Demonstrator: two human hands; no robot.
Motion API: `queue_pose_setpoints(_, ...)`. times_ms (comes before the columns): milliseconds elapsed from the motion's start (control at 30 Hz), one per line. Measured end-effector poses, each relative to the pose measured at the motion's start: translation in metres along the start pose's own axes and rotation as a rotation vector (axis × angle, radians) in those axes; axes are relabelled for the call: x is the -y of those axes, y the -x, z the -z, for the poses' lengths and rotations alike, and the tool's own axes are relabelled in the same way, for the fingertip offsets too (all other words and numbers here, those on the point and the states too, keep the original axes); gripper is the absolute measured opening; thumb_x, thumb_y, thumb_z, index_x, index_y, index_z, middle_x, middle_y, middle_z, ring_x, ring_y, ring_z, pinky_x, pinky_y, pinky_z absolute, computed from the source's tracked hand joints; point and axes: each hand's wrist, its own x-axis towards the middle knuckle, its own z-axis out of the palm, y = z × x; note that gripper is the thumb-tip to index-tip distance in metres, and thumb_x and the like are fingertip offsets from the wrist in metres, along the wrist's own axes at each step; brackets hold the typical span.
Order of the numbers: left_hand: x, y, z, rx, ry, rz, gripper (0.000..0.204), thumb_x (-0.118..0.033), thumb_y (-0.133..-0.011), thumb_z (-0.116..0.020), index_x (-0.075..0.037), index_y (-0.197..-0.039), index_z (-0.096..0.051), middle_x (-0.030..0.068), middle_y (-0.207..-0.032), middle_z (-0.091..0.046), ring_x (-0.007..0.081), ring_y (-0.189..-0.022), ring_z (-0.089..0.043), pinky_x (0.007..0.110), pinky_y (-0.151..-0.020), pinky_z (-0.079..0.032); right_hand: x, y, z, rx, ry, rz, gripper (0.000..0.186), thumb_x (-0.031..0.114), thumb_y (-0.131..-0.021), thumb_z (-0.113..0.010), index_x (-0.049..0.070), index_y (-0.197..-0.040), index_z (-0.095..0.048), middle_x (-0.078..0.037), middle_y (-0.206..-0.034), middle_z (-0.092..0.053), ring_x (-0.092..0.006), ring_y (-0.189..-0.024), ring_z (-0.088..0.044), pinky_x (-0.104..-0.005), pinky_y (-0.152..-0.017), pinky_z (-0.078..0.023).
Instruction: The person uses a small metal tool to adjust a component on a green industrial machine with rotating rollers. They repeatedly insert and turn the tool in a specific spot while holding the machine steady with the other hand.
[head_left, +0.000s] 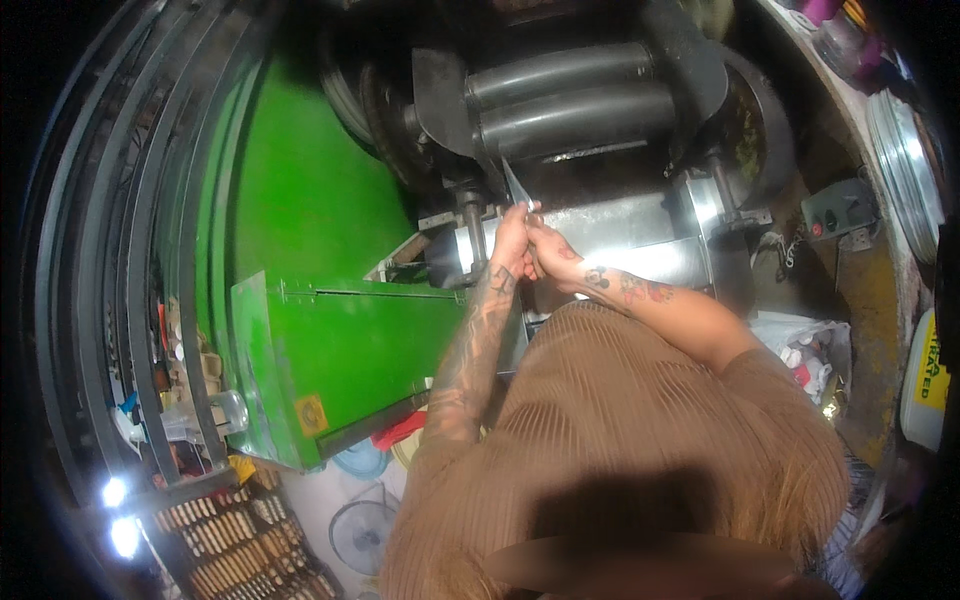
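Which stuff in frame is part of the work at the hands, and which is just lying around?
Seemingly in use:
- thin pointed piece, at both hands' fingertips
- left hand, right hand
- two-roller machine

Seemingly just there:
- yellow-labelled jug
- plastic bag
- round fan

Metal piece (515, 187) before the rollers (575, 118); cabinet (340, 350) to their left (bars (142, 270) farther left), switch box (840, 208) right

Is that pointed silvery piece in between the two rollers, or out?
Out: the tip of the pointed silvery piece shows below the lower roller in the picture, not in the gap above that roller.
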Motion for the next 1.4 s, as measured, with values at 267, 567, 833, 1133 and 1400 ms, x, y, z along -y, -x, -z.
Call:
queue_pose_setpoints(267, -0.002, -0.032, 0.016, -0.06, -0.014, 0.037, 0.035, -0.032, -0.11, -0.048, -0.004, -0.111, -0.07, 0.0051, -0.087, -0.067, 0.0176, -0.074, -0.063, 0.033, -0.064, -0.053, -0.005, -0.037, -0.012, -0.098, -0.078, 0.032, 0.045, 0.039, -0.112, -0.039, 0.007, -0.142, -0.046, -0.006, -0.078, -0.057, -0.0144, -0.056, -0.055, -0.0301, -0.047, -0.045)
queue_pose_setpoints(567, 0.003, -0.029, 0.012, -0.028, 0.058, 0.027, 0.033, -0.032, -0.109, -0.051, -0.004, -0.112, -0.068, 0.0029, -0.088, -0.066, 0.0148, -0.071, -0.061, 0.03, -0.063, -0.052, -0.014, -0.03, -0.013, -0.132, -0.067, 0.066, 0.048, 0.038, -0.112, -0.041, -0.001, -0.14, -0.048, -0.009, -0.083, -0.062, -0.0156, -0.06, -0.06, -0.03, -0.052, -0.051)
queue_pose_setpoints(833, -0.017, -0.021, 0.0, 0.028, 0.08, -0.089, 0.032, -0.032, -0.112, -0.048, -0.005, -0.111, -0.066, 0.0032, -0.089, -0.065, 0.015, -0.075, -0.061, 0.03, -0.066, -0.052, -0.005, -0.035, -0.01, -0.142, 0.186, 0.262, 0.046, 0.038, -0.112, -0.041, 0.002, -0.14, -0.051, -0.01, -0.09, -0.067, -0.0186, -0.068, -0.067, -0.0313, -0.06, -0.055)
queue_pose_setpoints(1133, 0.0, -0.016, -0.01, -0.007, 0.081, -0.054, 0.035, -0.035, -0.112, -0.048, -0.005, -0.115, -0.065, 0.0043, -0.092, -0.065, 0.0166, -0.079, -0.06, 0.033, -0.071, -0.051, 0.005, -0.003, -0.005, -0.105, 0.028, 0.074, 0.035, 0.039, -0.112, -0.04, 0.007, -0.117, -0.053, -0.003, -0.074, -0.056, -0.0125, -0.054, -0.054, -0.0286, -0.045, -0.045)
queue_pose_setpoints(1400, -0.011, -0.023, 0.001, -0.009, 0.041, -0.088, 0.036, -0.036, -0.112, -0.047, -0.004, -0.11, -0.064, 0.0036, -0.085, -0.064, 0.016, -0.069, -0.059, 0.033, -0.06, -0.05, 0.004, -0.012, -0.018, -0.124, 0.063, 0.125, 0.034, 0.034, -0.112, -0.039, 0.003, -0.121, -0.052, -0.003, -0.072, -0.055, -0.0127, -0.052, -0.053, -0.0294, -0.045, -0.044)
